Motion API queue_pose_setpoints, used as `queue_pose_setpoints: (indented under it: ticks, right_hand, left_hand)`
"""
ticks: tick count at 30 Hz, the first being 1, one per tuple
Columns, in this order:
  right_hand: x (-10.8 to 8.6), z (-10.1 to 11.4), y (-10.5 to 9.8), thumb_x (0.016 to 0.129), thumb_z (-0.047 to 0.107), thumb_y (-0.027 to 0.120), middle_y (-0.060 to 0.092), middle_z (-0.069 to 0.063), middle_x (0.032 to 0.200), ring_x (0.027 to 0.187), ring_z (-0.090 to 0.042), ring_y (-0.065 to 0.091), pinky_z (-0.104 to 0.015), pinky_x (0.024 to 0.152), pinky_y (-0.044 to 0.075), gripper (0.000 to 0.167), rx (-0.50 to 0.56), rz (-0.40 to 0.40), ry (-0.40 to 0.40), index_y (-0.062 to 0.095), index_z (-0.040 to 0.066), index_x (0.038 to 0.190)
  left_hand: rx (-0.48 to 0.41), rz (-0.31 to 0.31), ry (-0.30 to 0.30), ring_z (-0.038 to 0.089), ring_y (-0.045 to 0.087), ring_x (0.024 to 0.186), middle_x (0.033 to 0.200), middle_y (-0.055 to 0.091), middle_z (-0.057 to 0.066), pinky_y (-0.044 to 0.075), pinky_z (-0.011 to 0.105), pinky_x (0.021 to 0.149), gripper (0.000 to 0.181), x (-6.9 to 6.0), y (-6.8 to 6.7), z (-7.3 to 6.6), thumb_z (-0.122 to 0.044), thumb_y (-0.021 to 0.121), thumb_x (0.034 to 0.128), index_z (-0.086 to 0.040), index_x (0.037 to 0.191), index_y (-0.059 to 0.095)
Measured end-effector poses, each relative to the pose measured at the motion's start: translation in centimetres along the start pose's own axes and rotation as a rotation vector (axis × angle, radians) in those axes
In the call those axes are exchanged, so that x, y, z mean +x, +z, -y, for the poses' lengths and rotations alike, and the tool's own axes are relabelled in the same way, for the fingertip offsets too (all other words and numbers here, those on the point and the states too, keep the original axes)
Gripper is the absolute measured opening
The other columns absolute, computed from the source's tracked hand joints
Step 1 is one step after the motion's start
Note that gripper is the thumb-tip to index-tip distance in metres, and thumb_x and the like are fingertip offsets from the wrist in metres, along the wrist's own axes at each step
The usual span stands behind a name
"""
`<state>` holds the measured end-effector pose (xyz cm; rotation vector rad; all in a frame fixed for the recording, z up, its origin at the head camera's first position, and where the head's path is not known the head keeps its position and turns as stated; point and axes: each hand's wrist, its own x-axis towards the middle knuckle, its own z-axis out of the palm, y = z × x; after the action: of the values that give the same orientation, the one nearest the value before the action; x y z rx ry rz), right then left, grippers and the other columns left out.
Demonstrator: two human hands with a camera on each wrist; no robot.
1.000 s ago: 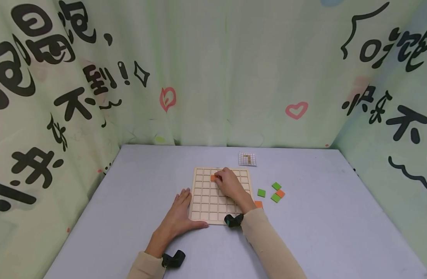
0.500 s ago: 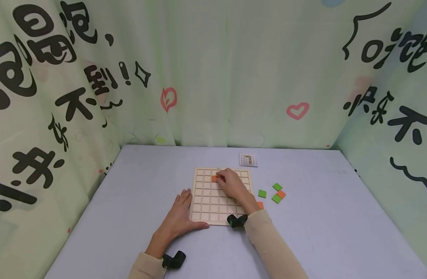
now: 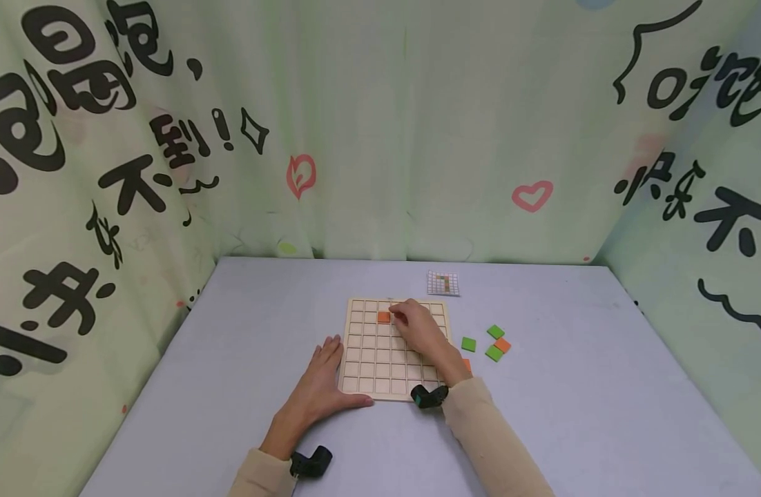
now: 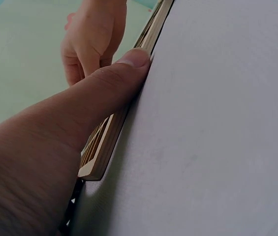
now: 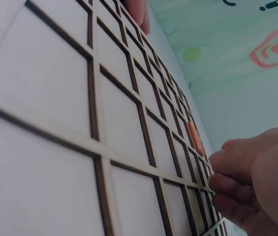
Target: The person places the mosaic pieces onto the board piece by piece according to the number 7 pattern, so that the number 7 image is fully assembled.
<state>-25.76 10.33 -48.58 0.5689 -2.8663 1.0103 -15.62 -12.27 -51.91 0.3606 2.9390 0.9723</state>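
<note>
Eased off the orange tile [image 3: 383, 317], the curled right hand [image 3: 420, 331] seems empty (outspread left hand [image 3: 321, 383] presumably steadying the board [image 3: 367, 353]).

- A black 不 [image 3: 130, 181] is showing on the curtain [image 3: 355, 103], left of frame.
- A second 不 [image 3: 733, 212] is showing far right.
- An exclamation mark [image 3: 219, 123] is slanting upper left.

left hand [image 4: 55, 129]: touching board [image 4: 105, 150] edge (gridded wood) | right hand [image 4: 93, 39]: beyond
</note>
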Motion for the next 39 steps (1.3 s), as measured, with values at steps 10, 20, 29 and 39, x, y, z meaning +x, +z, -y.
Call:
queue_pose_setpoints:
  ticks: [10, 20, 29, 39]
  right_hand:
    - [-0.7, -0.7, -0.5, 0.099, 0.006, 0.058, 0.066, -0.01, 0.11, 0.099, -0.021, 0.063, -0.037, 0.087, 0.058, 0.025, -0.013, -0.018, 0.033, 0.069, 0.004, 0.122]
    - [-1.9, -1.9, -1.1, 0.099, 0.001, 0.056, 0.067, -0.013, 0.11, 0.099, -0.025, 0.063, -0.04, 0.086, 0.057, 0.026, -0.045, -0.059, 0.011, 0.067, 0.001, 0.123]
    - [-2.7, -2.6, -1.6, 0.096, 0.002, 0.061, 0.067, -0.013, 0.107, 0.097, -0.024, 0.062, -0.04, 0.085, 0.057, 0.027, -0.037, -0.07, 0.054, 0.067, 0.0, 0.122]
    - [-3.7, -3.2, -1.9, 0.097, 0.002, 0.061, 0.067, -0.014, 0.108, 0.099, -0.026, 0.06, -0.041, 0.086, 0.055, 0.024, -0.069, -0.119, 0.095, 0.067, 0.0, 0.12]
  left_hand:
    - [-0.018, -0.007, 0.007, 0.031, 0.019, 0.156, 0.165, 0.027, 0.017, 0.016, 0.046, 0.13, 0.127, 0.1, 0.1, 0.0, -0.07, 0.083, 0.0628, 0.0, 0.156, 0.031]
    - [-0.016, -0.012, 0.01, 0.031, 0.019, 0.156, 0.164, 0.029, 0.018, 0.016, 0.047, 0.13, 0.125, 0.2, 0.1, 0.0, -0.067, 0.084, 0.0628, 0.001, 0.155, 0.033]
    - [-0.015, -0.01, 0.011, 0.031, 0.019, 0.156, 0.164, 0.029, 0.018, 0.016, 0.047, 0.13, 0.124, 0.1, 0.0, -0.2, -0.066, 0.084, 0.0634, 0.001, 0.155, 0.033]
    - [-0.021, -0.011, 0.018, 0.031, 0.019, 0.156, 0.164, 0.028, 0.018, 0.016, 0.047, 0.13, 0.125, 0.0, -0.1, -0.3, -0.066, 0.084, 0.063, 0.001, 0.155, 0.032]
